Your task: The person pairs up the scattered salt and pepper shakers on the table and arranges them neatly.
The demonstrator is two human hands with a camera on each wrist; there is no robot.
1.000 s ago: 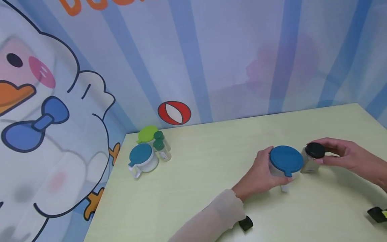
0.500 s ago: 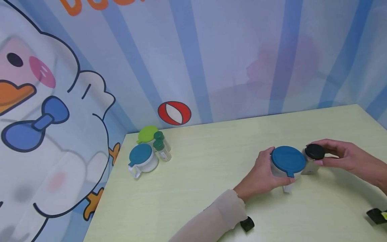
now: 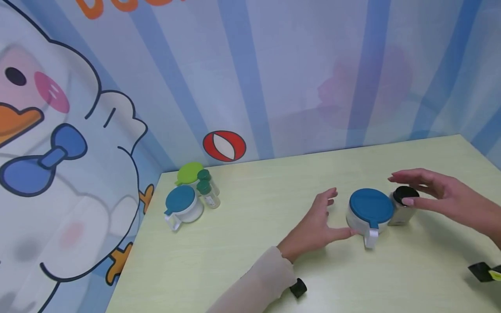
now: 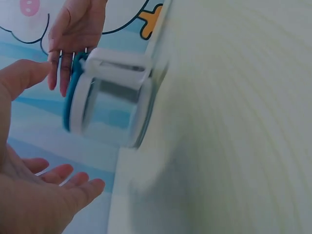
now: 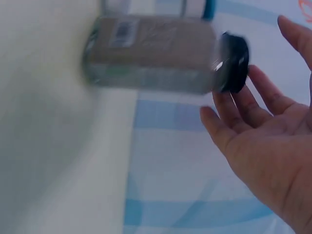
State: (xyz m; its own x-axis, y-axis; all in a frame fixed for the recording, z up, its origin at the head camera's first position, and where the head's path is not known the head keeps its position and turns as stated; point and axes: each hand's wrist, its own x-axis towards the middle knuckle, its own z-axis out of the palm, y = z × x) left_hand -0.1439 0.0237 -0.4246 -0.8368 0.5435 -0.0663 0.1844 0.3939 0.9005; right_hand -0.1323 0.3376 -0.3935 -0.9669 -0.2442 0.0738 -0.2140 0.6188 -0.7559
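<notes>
A clear jar with a blue lid (image 3: 371,205) and a white handle (image 3: 370,238) stands on the right part of the table. My left hand (image 3: 313,228) is spread just left of it, thumb tip close to its side and fingers apart from it. Right beside the jar is a black-capped bottle (image 3: 402,214), with a barcode label showing in the right wrist view. My right hand (image 3: 438,191) is around the black cap (image 5: 235,63) with its fingers parted, the thumb overlapping the cap in the head view.
At the table's back left corner stand a blue-lidded jar (image 3: 184,204), a green-lidded jar (image 3: 189,173) and two small green-capped bottles (image 3: 209,195). A printed backdrop (image 3: 297,78) rises behind the table. Black strap pieces (image 3: 298,288) show near my wrists.
My left hand has let go of the blue-lidded jar and drawn back left. The fingers of my right hand have spread and lifted off the bottle's black cap. Jar and bottle stand side by side.
</notes>
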